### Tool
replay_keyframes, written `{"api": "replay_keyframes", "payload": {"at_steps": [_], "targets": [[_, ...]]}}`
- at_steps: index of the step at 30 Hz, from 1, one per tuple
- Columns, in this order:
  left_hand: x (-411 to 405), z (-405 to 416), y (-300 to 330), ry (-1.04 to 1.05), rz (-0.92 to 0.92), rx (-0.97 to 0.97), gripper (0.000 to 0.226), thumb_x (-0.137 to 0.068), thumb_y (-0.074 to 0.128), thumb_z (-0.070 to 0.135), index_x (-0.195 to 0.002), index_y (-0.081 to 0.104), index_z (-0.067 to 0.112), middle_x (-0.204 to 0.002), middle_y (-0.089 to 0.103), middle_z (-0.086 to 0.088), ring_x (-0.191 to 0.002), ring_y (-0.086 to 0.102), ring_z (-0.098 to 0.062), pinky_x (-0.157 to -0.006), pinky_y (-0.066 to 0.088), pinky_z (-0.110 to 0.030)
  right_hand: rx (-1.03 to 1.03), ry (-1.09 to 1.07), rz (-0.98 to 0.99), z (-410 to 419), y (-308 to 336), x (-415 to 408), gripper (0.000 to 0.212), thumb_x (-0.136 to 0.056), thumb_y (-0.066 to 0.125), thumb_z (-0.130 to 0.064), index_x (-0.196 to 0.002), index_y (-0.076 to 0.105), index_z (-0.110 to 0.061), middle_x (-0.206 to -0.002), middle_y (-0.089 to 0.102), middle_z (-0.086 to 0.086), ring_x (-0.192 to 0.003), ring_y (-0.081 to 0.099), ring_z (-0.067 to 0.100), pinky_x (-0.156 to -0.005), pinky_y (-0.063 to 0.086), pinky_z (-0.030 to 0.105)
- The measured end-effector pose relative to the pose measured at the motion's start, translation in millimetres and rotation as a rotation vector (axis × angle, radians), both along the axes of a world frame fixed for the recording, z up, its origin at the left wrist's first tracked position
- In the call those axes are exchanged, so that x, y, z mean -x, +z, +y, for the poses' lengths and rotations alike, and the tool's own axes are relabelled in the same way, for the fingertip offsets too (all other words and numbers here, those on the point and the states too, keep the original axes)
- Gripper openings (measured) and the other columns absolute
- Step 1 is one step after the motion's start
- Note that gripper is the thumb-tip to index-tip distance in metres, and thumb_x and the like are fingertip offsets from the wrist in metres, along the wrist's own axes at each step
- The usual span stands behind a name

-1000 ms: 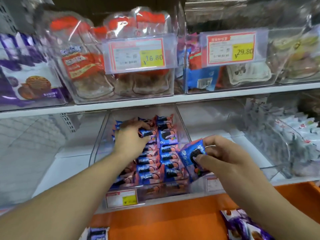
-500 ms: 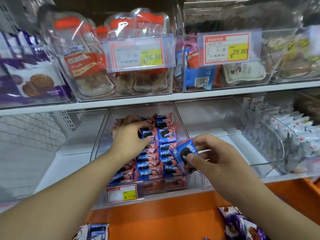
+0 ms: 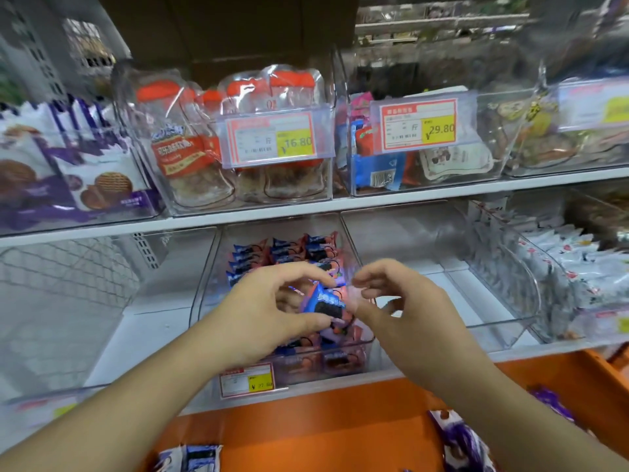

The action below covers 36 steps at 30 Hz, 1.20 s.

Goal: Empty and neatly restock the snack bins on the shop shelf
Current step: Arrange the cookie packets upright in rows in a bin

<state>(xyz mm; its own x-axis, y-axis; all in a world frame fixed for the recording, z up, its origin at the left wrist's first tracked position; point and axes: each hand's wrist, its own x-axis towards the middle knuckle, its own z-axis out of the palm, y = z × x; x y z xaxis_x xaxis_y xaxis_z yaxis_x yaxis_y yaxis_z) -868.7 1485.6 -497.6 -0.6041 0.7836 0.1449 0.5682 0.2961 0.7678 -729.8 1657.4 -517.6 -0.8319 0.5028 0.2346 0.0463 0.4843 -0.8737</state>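
Head view: left hand (image 3: 269, 311) pinching 1 blue cookie packet (image 3: 325, 299) above the clear middle bin (image 3: 354, 352), right hand (image 3: 405, 301) just beside with fingers loosely curled, holding nothing. Open room in the clear bin (image 3: 493, 321) to the right. 2 price tags readable above: 16.80 (image 3: 272, 139), 29.80 (image 3: 420, 126). Orange ledge (image 3: 323, 420) below.

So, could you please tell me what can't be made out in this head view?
- Front packets in the middle bin: hidden behind both hands.
- Right hand: motion blur hides whether it touches the blue cookie packet in the left hand's grip.
- Bin's price tag: digits too small.
- Far-right tag: blurred, cut by the edge.
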Motion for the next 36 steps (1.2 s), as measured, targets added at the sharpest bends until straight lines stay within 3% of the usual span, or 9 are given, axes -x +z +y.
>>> {"api": "replay_keyframes", "payload": {"at_steps": [3, 5, 8, 12, 14, 17, 21, 26, 36], "targets": [[17.8, 2.6, -11.7, 0.208, 0.116, 0.004, 0.034, -0.074, 0.093, 0.029, -0.098, 0.070, 0.039, -0.085, 0.064, 0.019, -0.070, 0.064, -0.011, -0.071, 0.054, -0.030, -0.361, -0.011, -0.142, 13.5, 2.5, -6.4, 0.040, -0.099, 0.069, -0.039, -0.133, 0.053, -0.051, -0.120, 0.045, -0.051, -0.116, 0.044, -0.013, -0.098, 0.037, 0.015], [32.9, 7.1, -20.2, 0.320, 0.188, 0.036, 0.032, -0.074, 0.093, 0.030, -0.092, 0.067, 0.038, -0.079, 0.068, 0.017, -0.069, 0.064, -0.007, -0.069, 0.054, -0.029, -0.478, 0.023, -0.244, 21.2, -7.7, -5.5, 0.063, -0.100, 0.066, -0.039, -0.154, 0.034, -0.049, -0.150, 0.030, -0.041, -0.144, 0.027, -0.004, -0.115, 0.020, 0.016], [56.3, 15.0, -34.6, 0.429, 0.267, 0.087, 0.028, -0.076, 0.092, 0.033, -0.089, 0.068, 0.036, -0.074, 0.070, 0.012, -0.068, 0.064, -0.007, -0.065, 0.052, -0.031, -0.473, 0.037, -0.370, 28.7, -30.3, -2.9, 0.075, -0.102, 0.062, -0.041, -0.162, 0.017, -0.045, -0.168, 0.015, -0.028, -0.155, 0.015, 0.006, -0.123, 0.018, 0.024], [75.8, 25.1, -51.7, 0.499, 0.305, 0.091, 0.026, -0.078, 0.090, 0.037, -0.096, 0.072, 0.033, -0.068, 0.068, 0.009, -0.061, 0.063, -0.011, -0.052, 0.043, -0.024, -0.403, 0.028, -0.311, 38.1, -39.4, -2.8, 0.080, -0.100, 0.067, -0.039, -0.161, 0.017, -0.050, -0.165, 0.020, -0.031, -0.154, 0.022, 0.004, -0.120, 0.030, 0.025], [81.0, 29.1, -58.8, 0.502, 0.341, 0.106, 0.026, -0.078, 0.089, 0.038, -0.097, 0.072, 0.032, -0.070, 0.066, 0.013, -0.060, 0.058, -0.009, -0.060, 0.043, -0.025, -0.410, 0.050, -0.280, 40.0, -40.7, -1.5, 0.084, -0.099, 0.069, -0.036, -0.159, 0.015, -0.058, -0.164, 0.023, -0.034, -0.152, 0.024, 0.002, -0.117, 0.033, 0.024], [88.4, 32.3, -69.7, 0.497, 0.500, 0.149, 0.031, -0.074, 0.091, 0.042, -0.097, 0.074, 0.033, -0.093, 0.067, 0.012, -0.086, 0.064, -0.019, -0.083, 0.045, -0.033, -0.412, 0.060, -0.282, 41.3, -45.1, -0.2, 0.080, -0.101, 0.067, -0.034, -0.155, 0.016, -0.066, -0.165, 0.021, -0.033, -0.152, 0.023, 0.004, -0.118, 0.036, 0.027], [93.9, 31.7, -69.9, 0.482, 0.625, 0.279, 0.031, -0.075, 0.090, 0.043, -0.101, 0.075, 0.034, -0.113, 0.065, 0.009, -0.111, 0.056, -0.023, -0.090, 0.039, -0.037, -0.407, 0.060, -0.274, 42.3, -48.3, 0.0, 0.078, -0.101, 0.066, -0.033, -0.155, 0.019, -0.064, -0.165, 0.021, -0.031, -0.152, 0.023, 0.004, -0.116, 0.041, 0.028], [92.5, 28.7, -63.0, 0.473, 0.693, 0.393, 0.032, -0.078, 0.085, 0.050, -0.104, 0.075, 0.035, -0.115, 0.065, 0.011, -0.116, 0.050, -0.023, -0.093, 0.043, -0.040, -0.412, 0.049, -0.249, 40.9, -52.0, 1.1, 0.078, -0.101, 0.067, -0.029, -0.156, 0.021, -0.061, -0.164, 0.027, -0.030, -0.151, 0.027, 0.003, -0.115, 0.039, 0.026], [68.6, 20.7, -56.2, 0.459, 0.566, 0.384, 0.043, -0.084, 0.079, 0.052, -0.123, 0.066, 0.039, -0.139, 0.054, 0.007, -0.130, 0.038, -0.027, -0.106, 0.033, -0.042, -0.433, 0.043, -0.272, 39.4, -52.6, 0.7, 0.079, -0.102, 0.066, -0.030, -0.158, 0.018, -0.059, -0.162, 0.032, -0.022, -0.148, 0.031, 0.006, -0.112, 0.043, 0.026]]}}
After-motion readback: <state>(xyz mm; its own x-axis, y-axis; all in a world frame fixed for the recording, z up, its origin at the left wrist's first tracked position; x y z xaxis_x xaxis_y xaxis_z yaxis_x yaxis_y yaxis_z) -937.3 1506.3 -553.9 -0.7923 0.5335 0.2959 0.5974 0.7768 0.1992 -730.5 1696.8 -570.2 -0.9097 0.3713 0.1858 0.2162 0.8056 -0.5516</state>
